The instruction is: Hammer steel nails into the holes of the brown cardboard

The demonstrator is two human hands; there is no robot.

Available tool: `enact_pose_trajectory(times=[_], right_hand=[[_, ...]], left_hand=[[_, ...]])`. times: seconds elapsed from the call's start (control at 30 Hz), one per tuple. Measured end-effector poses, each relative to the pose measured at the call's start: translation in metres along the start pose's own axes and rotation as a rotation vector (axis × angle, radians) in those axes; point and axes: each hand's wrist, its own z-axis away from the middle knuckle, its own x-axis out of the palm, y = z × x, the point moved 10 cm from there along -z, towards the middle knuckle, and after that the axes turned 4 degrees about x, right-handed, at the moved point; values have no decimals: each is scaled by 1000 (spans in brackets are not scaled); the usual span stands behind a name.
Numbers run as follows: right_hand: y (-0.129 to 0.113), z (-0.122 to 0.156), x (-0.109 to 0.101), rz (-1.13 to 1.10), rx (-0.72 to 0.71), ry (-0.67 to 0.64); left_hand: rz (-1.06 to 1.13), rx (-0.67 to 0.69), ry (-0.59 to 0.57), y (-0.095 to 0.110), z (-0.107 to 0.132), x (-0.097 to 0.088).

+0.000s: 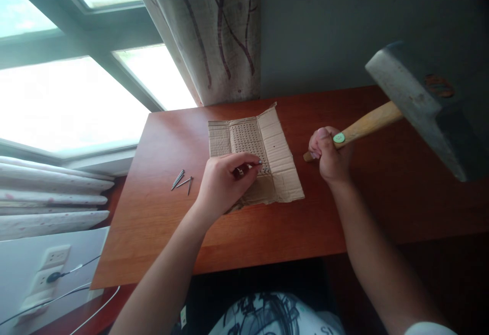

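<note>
A flattened piece of cardboard (280, 164) lies on the reddish wooden desk (160, 223), with a grid of small holes or nail heads (247, 144) in its middle. My left hand (223, 182) rests on the cardboard's near left part, fingers pinched on a nail (260, 162) held upright on it. My right hand (330, 154) is closed round the wooden handle (369, 123) of a hammer. The hammer's big grey head (424, 106) is raised close to the camera at the right. A few loose nails (182, 179) lie on the desk left of my left hand.
A window (76, 101) and a patterned curtain (214, 29) stand behind the desk, with a grey wall (324, 24) to the right. At lower left a socket strip with a plugged cable (53, 274) sits below folded pale fabric (46, 197).
</note>
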Motion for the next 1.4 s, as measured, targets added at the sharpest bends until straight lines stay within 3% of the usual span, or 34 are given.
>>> enact_pose_trajectory(times=[1.4], right_hand=[[-4, 4, 4, 78, -12, -27]], left_hand=[[0, 41, -15, 4, -1, 2]])
